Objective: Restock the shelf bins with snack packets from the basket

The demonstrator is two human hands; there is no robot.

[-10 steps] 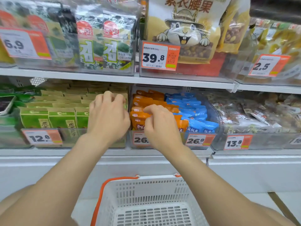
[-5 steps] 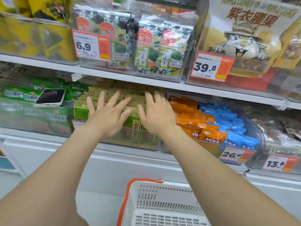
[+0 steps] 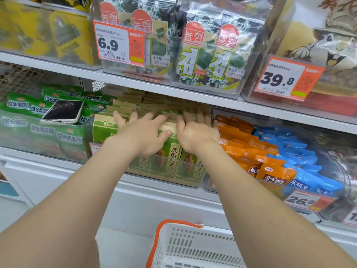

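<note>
Bright, even store light; motion blur smears the fingers, and wide-angle distortion bends the edges.

I see through one head cam | it faces forward and down at the shelf | close up, shelf fills the upper frame | basket cut off at bottom edge

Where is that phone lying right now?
In the head view, the phone lies on the green packets in the lower left bin, to the left of the left hand.
</note>
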